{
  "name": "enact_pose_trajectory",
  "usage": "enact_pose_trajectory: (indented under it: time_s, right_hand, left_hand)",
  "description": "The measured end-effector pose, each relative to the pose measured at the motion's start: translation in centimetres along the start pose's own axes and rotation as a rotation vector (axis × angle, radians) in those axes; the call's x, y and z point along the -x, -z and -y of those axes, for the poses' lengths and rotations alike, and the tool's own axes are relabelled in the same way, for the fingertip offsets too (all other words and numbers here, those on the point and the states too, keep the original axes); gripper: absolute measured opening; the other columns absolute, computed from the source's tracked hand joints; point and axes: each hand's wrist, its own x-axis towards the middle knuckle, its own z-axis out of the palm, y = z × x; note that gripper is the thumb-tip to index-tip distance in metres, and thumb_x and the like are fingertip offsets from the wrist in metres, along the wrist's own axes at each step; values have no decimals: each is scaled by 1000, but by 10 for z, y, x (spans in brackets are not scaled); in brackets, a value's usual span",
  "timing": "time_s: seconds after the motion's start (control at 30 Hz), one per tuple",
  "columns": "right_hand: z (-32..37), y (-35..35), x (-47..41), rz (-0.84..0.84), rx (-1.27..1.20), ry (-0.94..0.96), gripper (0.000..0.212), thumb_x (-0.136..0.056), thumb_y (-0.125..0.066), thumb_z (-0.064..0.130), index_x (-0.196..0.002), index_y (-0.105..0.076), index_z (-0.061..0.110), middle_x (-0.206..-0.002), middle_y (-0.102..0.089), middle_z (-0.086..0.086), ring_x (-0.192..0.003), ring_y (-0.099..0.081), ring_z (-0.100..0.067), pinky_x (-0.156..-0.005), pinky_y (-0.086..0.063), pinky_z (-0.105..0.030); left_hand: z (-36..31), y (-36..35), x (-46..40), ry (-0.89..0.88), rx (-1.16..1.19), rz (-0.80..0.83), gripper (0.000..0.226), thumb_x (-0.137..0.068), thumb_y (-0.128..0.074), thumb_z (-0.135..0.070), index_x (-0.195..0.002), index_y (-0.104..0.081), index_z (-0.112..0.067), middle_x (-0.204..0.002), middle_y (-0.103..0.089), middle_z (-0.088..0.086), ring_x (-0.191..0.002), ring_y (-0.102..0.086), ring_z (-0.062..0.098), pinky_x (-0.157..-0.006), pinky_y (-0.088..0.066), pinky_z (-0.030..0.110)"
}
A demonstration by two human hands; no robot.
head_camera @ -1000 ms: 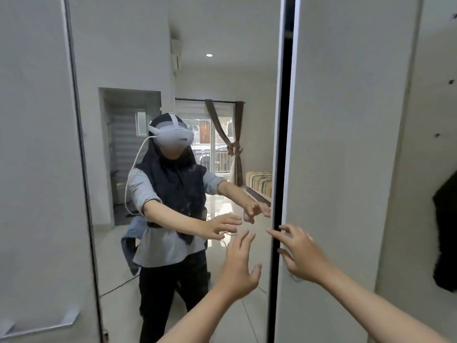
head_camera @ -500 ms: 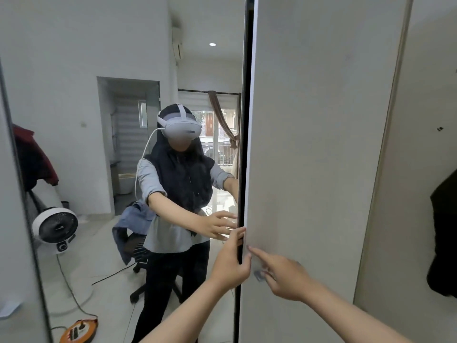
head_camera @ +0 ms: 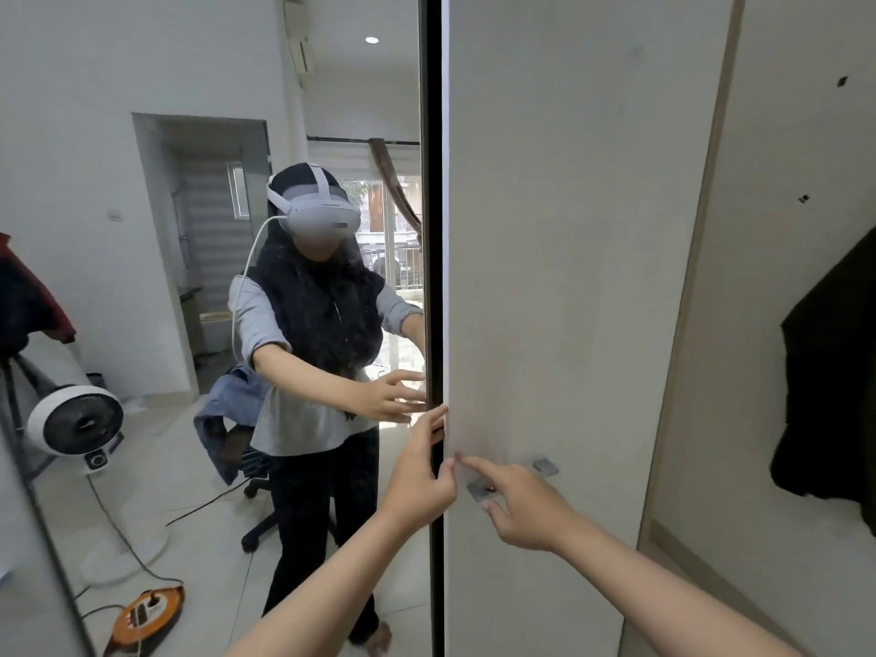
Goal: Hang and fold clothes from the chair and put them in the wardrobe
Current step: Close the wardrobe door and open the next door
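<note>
At 8 o'clock we see a white round fan (head_camera: pixel 76 425) on the floor, an orange cable reel (head_camera: pixel 144 619) at 7. The mirrored wardrobe door (head_camera: pixel 142 111) fills the left half; its reflection shows a person in a headset, and behind them the chair (head_camera: pixel 246 471) draped with a blue-grey garment (head_camera: pixel 227 410), crumpled, hanging off the seat back. Our left hand (head_camera: pixel 419 481) grips the dark edge of the mirrored door near centre, fingers curled round it, thumb on the near side. Just right, our right hand (head_camera: pixel 516 507) presses the plain beige wardrobe panel (head_camera: pixel 569 230), index finger straight, other fingers loosely bent, holding nothing, beside a small metal handle (head_camera: pixel 545 466). At 3 o'clock a black garment (head_camera: pixel 834 395) hangs inside the wardrobe.
</note>
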Motion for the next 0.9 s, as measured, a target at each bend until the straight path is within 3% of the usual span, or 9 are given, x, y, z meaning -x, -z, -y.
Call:
enact_pose_trajectory:
  time_s: [0.07,0.23,0.4,0.63,0.77,0.9]
  right_hand:
    - [2,0,7,-23,7,-19,68,-86,-48,23,-143,-22,49,-121,-60,3,-112,-54,-15,-90,-49,-35]
    - [12,-2,32,-89,33,-44,73,-84,-51,20,-144,-21,48,-129,-57,9,-112,-53,-13,-90,-49,-34]
    - [22,1,54,-142,40,-113,72,-85,-52,21,-144,-22,48,-132,-55,12,-114,-52,-9,-94,-48,-30]
    - [32,1,99,-241,65,-226,66,-85,-54,29,-140,-24,50,-115,-61,4,-108,-54,-12,-93,-47,-31]
    - [37,1,130,-332,73,-303,57,-88,-57,37,-138,-31,39,-115,-60,3,-109,-54,-10,-95,-45,-31]
    - [43,4,158,-498,104,-394,61,-84,-66,42,-135,-37,27,-111,-62,1,-99,-60,-11,-86,-52,-29]
  left_hand:
    - [2,-1,4,-14,4,14,59,-85,-50,4,-138,-36,-19,-133,-48,-10,-118,-41,-18,-89,-36,0]
    - [4,-2,14,-66,42,88,64,-81,-49,-4,-141,-33,-20,-140,-45,-5,-129,-43,3,-107,-39,28]
    - [-1,0,22,-109,56,178,61,-84,-49,-3,-139,-36,-27,-137,-48,-6,-126,-45,0,-103,-38,14]
    - [-17,-2,36,-219,147,281,55,-84,-47,6,-131,-49,-21,-121,-58,-7,-114,-55,1,-94,-47,20]
    - [-28,-13,43,-344,160,365,54,-82,-47,8,-125,-55,-23,-117,-60,-8,-110,-58,1,-90,-49,18]
    - [-42,-40,43,-465,195,455,47,-81,-46,4,-116,-62,-23,-108,-63,-3,-97,-65,13,-86,-55,30]
